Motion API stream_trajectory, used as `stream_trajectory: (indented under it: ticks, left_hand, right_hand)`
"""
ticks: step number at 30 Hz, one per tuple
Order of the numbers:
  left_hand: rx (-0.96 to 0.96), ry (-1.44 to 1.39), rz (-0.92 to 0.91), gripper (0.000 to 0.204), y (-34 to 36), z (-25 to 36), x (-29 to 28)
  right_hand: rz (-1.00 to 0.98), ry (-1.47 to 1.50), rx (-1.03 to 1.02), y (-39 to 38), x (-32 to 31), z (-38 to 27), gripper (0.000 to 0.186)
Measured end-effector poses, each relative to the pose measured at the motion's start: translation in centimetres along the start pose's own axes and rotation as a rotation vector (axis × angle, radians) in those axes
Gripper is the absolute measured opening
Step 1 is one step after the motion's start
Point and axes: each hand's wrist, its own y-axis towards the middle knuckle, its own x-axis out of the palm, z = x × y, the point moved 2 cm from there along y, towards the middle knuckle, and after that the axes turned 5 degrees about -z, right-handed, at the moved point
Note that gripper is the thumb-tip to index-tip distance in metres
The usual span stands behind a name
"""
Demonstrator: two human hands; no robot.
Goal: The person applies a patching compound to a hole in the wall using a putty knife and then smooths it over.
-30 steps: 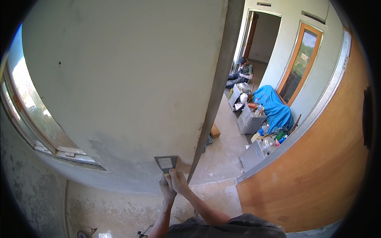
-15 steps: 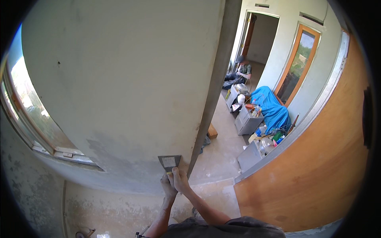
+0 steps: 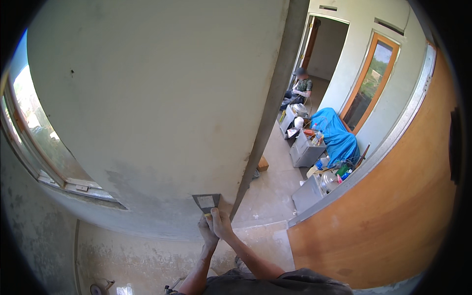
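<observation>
Both my hands are closed together round the handle of a wide-bladed scraper (image 3: pixel 206 201). My left hand (image 3: pixel 208 233) wraps the handle from below and the left. My right hand (image 3: pixel 222 224) grips from the right, its thumb laid up along the handle toward the blade. The blade, grey with a pale patch in its middle, lies against the lower part of the pale wall (image 3: pixel 191 113), close to the wall's right edge. Grey, rough patches mark the wall around and left of the blade. Most of the handle is hidden in my fingers.
Right of the wall edge is an opening, with a brown wooden door panel (image 3: pixel 373 216) beside it. Beyond stand grey cabinets (image 3: pixel 307 150) bearing clutter, a blue cloth (image 3: pixel 337 137) and a seated person (image 3: pixel 301 88). A window (image 3: pixel 49 142) is at left; a round disc-like tool (image 3: pixel 97 289) lies below.
The scraper and both hands appear slightly farther left along the wall. The view has shifted a little. My grip looks the same.
</observation>
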Motion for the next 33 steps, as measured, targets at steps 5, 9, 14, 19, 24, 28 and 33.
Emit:
stream_trajectory:
  ticks: [5,9,14,19,24,28,33]
  left_hand:
    - [0.012,0.17,0.008,0.03,-2.3,-4.5,-0.7]
    - [0.032,0.182,0.027,0.033,-0.9,0.2,-0.8]
    - [-0.075,0.055,0.082,0.031,-1.9,-4.6,-0.1]
    - [-0.085,0.254,0.098,0.029,-3.3,-6.2,-0.7]
    - [-0.012,0.16,0.0,0.022,-0.2,-0.9,-0.5]
    - [-0.038,0.149,0.006,0.019,-2.3,-4.5,-1.0]
    - [-0.003,0.28,-0.036,0.023,-2.7,-4.5,-2.3]
  right_hand:
    - [0.048,-0.117,0.073,-1.3,0.0,4.1,0.052]
    - [-0.012,-0.033,0.076,-1.1,0.6,0.1,0.054]
    - [-0.042,-0.083,0.091,-0.5,-0.5,4.0,0.052]
    - [-0.021,-0.164,0.189,-1.9,0.1,4.8,0.05]
    - [-0.041,-0.123,0.069,-0.2,0.0,0.3,0.051]
    - [0.051,-0.19,0.0,-0.7,-0.1,5.3,0.052]
    - [-0.019,-0.101,0.155,-1.3,0.5,5.8,0.056]
